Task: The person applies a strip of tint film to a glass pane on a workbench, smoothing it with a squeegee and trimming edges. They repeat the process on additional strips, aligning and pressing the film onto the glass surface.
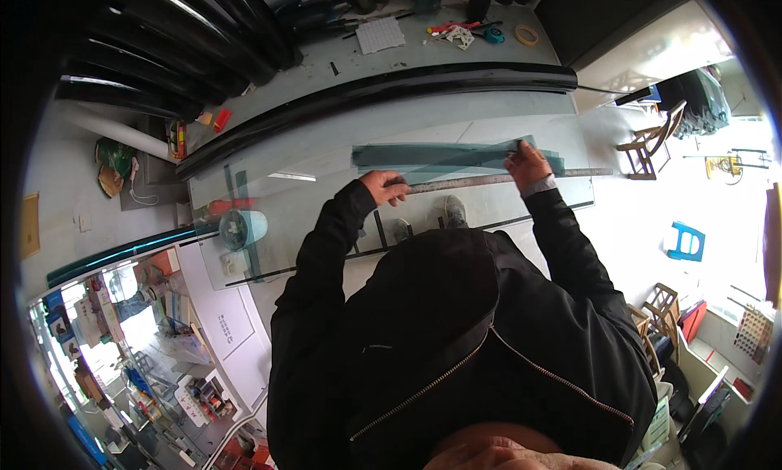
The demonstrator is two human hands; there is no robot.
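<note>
Strips of dark teal see-through film (432,157) lie overlapping on a glass tabletop (326,144). Along their near side runs a long thin metal ruler (489,178). Curled fingers of my left hand (384,187) are closed at the ruler's left end. My right hand (530,167) is closed, pinching the film near its right end between thumb and fingers. The right wrist lies close to the ruler. Beneath the glass, my shoes (454,211) show through.
A long black film roll (366,98) lies across the table's far side. Beyond it are a white gridded sheet (380,35), a teal tape measure (494,35) and a tape ring (526,35). More dark rolls (175,42) stand far left. A wooden chair (652,144) is at right.
</note>
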